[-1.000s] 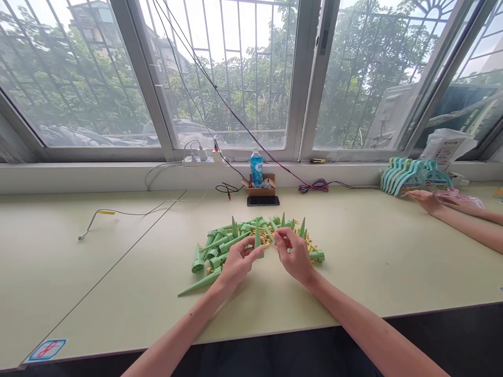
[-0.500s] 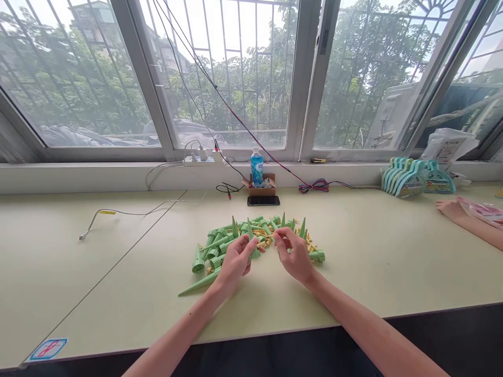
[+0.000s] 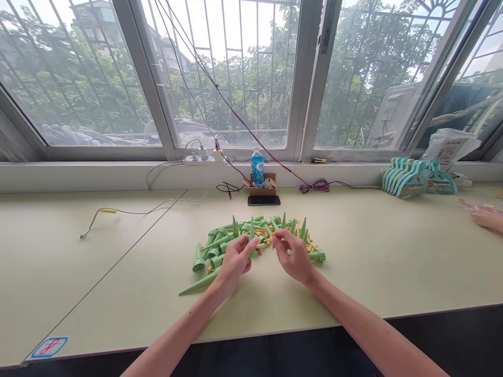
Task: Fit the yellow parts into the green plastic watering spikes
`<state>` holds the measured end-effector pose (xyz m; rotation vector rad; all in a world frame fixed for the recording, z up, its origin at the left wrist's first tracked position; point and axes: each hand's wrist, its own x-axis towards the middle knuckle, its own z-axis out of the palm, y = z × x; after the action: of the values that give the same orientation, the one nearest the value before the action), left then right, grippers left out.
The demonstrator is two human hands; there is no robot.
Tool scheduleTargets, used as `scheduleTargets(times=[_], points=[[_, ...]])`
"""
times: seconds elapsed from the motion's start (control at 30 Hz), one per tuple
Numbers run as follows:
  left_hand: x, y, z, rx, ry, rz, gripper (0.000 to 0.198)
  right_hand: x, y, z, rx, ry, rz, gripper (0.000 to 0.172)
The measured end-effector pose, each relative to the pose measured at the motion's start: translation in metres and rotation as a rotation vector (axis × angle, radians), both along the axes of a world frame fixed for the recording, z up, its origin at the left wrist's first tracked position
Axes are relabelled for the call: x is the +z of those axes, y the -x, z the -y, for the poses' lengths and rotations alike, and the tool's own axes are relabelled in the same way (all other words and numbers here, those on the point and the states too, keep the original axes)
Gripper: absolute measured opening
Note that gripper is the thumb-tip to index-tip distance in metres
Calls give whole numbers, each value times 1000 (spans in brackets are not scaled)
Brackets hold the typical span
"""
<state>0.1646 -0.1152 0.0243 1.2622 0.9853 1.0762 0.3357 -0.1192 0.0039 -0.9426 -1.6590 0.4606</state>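
My left hand [image 3: 234, 260] is closed around a green plastic spike [image 3: 252, 229], its point upward. A small yellow part [image 3: 262, 244] shows beside the left thumb. Across from it, my right hand [image 3: 294, 255] pinches a small yellow piece [image 3: 271, 239], partly hidden by the fingertips. Behind both hands lies a heap of green spikes [image 3: 215, 238], some standing point up and others on their sides. Loose yellow parts [image 3: 310, 245] are scattered among them. One long green spike [image 3: 198, 284] lies left of my left wrist.
A phone [image 3: 264, 200] lies before a small carton [image 3: 262, 191] with a blue bottle [image 3: 257, 168]. Cables [image 3: 316, 185] run along the back. Bagged hangers [image 3: 408, 178] stand at back right, near another person's hand [image 3: 487, 217]. A white cable [image 3: 129, 213] lies left.
My hands stay nearly in place; the right fingertips have shifted slightly left toward the left hand. The other person's hand has drawn back to the right, with its pink item.
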Motion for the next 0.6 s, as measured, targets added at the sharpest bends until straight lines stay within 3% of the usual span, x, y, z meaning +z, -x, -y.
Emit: scheduleTargets(times=[0.6], points=[[-2, 1, -2, 8, -13, 8, 40, -2, -1, 0, 33, -11, 32, 19]])
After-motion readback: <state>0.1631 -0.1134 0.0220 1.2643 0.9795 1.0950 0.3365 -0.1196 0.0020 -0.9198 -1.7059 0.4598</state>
